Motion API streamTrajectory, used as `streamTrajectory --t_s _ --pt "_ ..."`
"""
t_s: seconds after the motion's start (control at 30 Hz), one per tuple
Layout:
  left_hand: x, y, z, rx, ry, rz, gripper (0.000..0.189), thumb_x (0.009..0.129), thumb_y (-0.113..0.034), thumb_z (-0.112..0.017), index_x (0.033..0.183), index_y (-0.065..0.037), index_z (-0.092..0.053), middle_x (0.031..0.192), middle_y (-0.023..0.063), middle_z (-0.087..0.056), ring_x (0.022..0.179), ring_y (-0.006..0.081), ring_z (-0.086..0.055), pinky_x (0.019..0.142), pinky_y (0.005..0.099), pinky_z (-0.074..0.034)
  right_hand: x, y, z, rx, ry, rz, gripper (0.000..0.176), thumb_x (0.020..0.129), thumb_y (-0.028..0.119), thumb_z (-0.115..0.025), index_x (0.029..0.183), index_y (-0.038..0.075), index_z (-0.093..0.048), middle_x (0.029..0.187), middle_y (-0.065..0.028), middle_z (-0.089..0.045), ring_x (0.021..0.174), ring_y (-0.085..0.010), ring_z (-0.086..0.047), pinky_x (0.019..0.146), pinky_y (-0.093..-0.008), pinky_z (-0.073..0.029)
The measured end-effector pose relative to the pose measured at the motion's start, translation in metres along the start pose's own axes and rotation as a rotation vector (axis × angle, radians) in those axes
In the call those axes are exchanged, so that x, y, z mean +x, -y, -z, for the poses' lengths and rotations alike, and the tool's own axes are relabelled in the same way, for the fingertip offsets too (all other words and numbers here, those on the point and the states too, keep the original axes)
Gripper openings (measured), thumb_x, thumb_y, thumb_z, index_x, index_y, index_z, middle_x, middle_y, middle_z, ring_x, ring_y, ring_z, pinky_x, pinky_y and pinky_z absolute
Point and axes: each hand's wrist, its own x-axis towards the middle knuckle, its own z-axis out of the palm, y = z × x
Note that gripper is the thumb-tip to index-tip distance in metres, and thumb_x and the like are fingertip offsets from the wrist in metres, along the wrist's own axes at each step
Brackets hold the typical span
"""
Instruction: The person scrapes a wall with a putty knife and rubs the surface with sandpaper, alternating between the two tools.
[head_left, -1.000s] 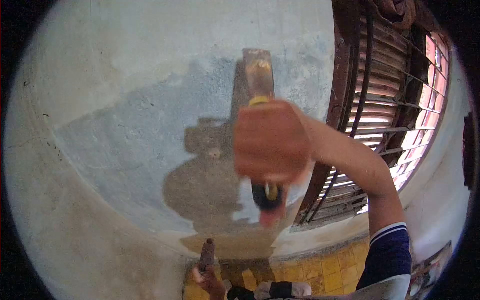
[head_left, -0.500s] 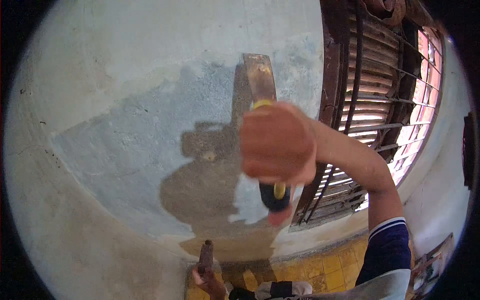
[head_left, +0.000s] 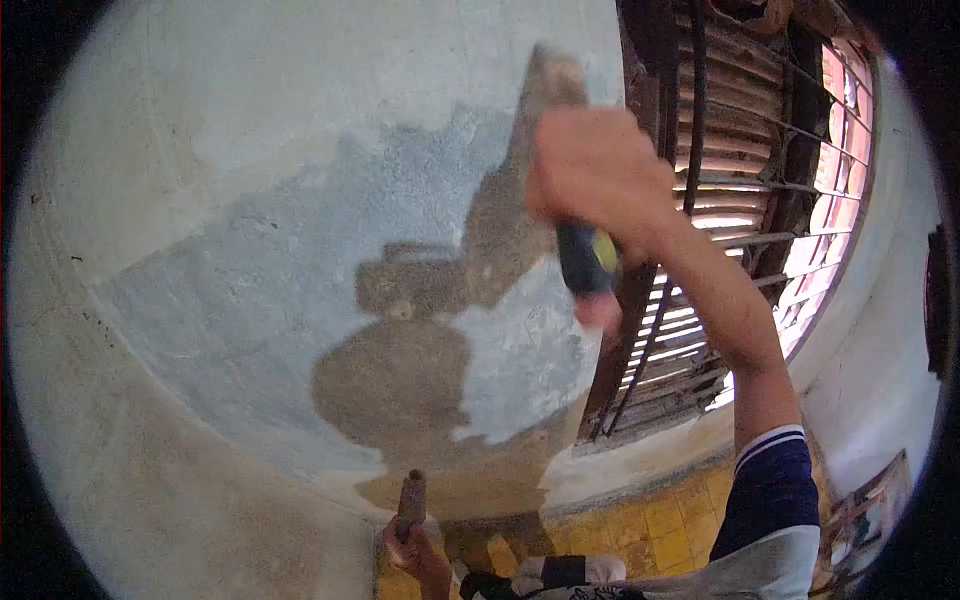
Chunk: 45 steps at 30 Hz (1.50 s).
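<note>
Hands (head_left: pixel 602 165) grip a black-handled scraper (head_left: pixel 582 255) and a brown block (head_left: pixel 411 498).

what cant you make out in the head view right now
All in the head view:
- Middle of the scraper: hidden by the right hand.
- Tip of its blade, and whether it touches the wall: blurred.
- Lower end of the dark object: covered by the left hand.
- Top of the barred window: cut off by the upper edge.

Right hand (head_left: pixel 600 175) grips a scraper (head_left: pixel 556 80) — blade up, by the wall (head_left: pixel 300 270).
</note>
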Motion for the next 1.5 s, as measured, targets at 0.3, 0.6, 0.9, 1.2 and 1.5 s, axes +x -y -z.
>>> streamTrajectory --t_s 0.3,0.6,0.9,1.2,1.5 --pt "-0.003 -0.013 -0.01 0.157 0.005 -0.021 0.044 0.099 -0.035 -0.065 0.12 0.002 -0.057 0.105 0.0091 -0.059 0.092 0.0209 -0.054 0.085 0.0381 -0.045 0.004 0.019 -0.015 0.232 0.019 -0.106 0.061 0.072 0.068 -0.075 0.079 0.009 -0.062 0.07 -0.0048 -0.054 0.059 -0.0268 -0.057 0.052 -0.0371 -0.046" --pt "0.063 -0.043 -0.032 0.045 0.057 -0.383 0.041 0.099 -0.034 -0.066 0.116 0.003 -0.061 0.095 0.008 -0.063 0.087 0.019 -0.056 0.079 0.0347 -0.047 0.01 0.03 -0.009 0.143 -0.023 -0.008 0.067 0.077 0.073 -0.07 0.071 0.009 -0.054 0.065 -0.0011 -0.045 0.052 -0.0249 -0.051 0.048 -0.0361 -0.042" --pt "0.12 -0.099 -0.06 -0.073 0.127 -0.583 0.038 0.106 -0.03 -0.059 0.125 0.003 -0.056 0.105 0.0061 -0.062 0.09 0.0133 -0.054 0.081 0.0297 -0.045 -0.013 0.042 0.011 0.072 0.093 -0.052 0.048 0.071 0.053 -0.072 0.071 0.007 -0.058 0.063 -0.0024 -0.047 0.052 -0.0236 -0.053 0.048 -0.0372 -0.044" --pt "0.186 -0.137 -0.111 0.071 -0.076 -0.747 0.049 0.106 -0.037 -0.058 0.13 0.006 -0.056 0.116 0.0112 -0.065 0.106 0.02 -0.06 0.095 0.0337 -0.046 -0.031 0.231 0.002 0.353 0.07 -0.224 0.062 0.097 0.061 -0.057 0.07 0.005 -0.059 0.064 -0.0011 -0.051 0.052 -0.0181 -0.053 0.049 -0.0315 -0.044" --pt "0.217 -0.26 -0.244 0.114 0.071 -1.307 0.035 0.108 -0.015 -0.043 0.133 0.0 -0.062 0.14 0.0198 -0.062 0.129 0.0335 -0.061 0.111 0.039 -0.046 -0.111 0.38 -0.005 0.43 -0.228 -1.218 0.066 0.086 0.07 -0.066 0.07 0.006 -0.061 0.064 -0.0053 -0.059 0.056 -0.0236 -0.062 0.052 -0.0345 -0.048"
